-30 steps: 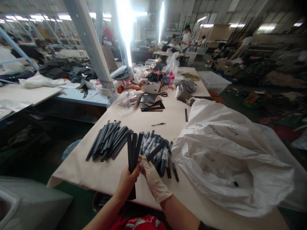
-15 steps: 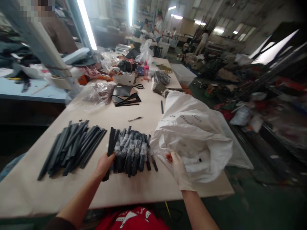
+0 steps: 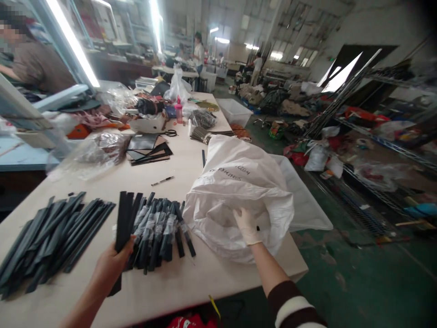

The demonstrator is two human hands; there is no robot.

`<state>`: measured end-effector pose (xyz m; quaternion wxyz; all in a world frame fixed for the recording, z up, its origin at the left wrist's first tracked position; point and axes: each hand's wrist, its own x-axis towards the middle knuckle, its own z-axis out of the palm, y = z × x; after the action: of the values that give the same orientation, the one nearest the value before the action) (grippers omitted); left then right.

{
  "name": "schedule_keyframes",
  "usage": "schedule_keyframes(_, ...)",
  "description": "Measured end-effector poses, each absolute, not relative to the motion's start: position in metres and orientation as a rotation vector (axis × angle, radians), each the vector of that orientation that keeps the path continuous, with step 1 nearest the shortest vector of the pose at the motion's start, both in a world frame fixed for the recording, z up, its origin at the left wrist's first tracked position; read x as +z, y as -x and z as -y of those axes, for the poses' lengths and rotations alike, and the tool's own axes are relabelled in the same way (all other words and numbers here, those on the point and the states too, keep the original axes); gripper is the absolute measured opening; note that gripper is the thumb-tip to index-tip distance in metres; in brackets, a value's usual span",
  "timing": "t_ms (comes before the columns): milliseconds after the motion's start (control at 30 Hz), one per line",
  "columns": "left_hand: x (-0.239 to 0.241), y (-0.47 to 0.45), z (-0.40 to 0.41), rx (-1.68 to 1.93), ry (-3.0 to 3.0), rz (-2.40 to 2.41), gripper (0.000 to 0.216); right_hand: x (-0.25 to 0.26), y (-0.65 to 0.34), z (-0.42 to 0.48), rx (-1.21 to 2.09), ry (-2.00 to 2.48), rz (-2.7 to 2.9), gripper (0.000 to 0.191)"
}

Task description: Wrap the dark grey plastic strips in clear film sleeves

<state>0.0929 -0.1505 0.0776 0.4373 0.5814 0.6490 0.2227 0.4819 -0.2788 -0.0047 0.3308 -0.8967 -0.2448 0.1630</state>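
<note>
My left hand is closed around a few flat black strips, holding them upright at the left of a pile. That pile of black strips, wrapped in bands of clear plastic, lies on the table. My right hand, in a pale glove, reaches into the mouth of a large white sack with handwriting on it. The sack's folds and the hand's angle hide its fingertips, so whether they grip anything is unclear. Farther left lies a heap of loose black strips.
Beyond the strips, a pen, black sheets, scissors and a pink bottle lie or stand on the pale table. A clear plastic bag lies at left. A person is at the far left.
My right hand has moved from the sack's near left edge into its mouth. My left hand still holds strips, now fanned apart. The view has turned to the right.
</note>
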Motion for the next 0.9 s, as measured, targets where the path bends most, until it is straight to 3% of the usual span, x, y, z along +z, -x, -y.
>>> schedule_keyframes(133,0.092,-0.148,0.183,0.525,-1.43,-1.453,0.049,-0.015,-0.479,0.253,0.532,2.439,0.807,0.047)
schedule_keyframes(267,0.097,-0.18,0.202,0.489,-1.407,-1.399,0.052,-0.009,-0.503,0.253,0.637,2.442,0.853,0.016)
schedule_keyframes(333,0.102,-0.192,0.21,0.5,-1.386,-1.377,0.052,0.001,-0.524,0.264,0.693,2.384,0.853,0.011)
schedule_keyframes(633,0.132,-0.282,0.234,0.587,-1.405,-1.122,0.041,0.06,-0.558,0.321,0.951,1.718,0.648,0.033)
schedule_keyframes(900,0.122,-0.361,0.248,0.479,-1.323,-0.966,0.038,0.088,-0.503,0.317,1.112,1.136,0.256,0.022)
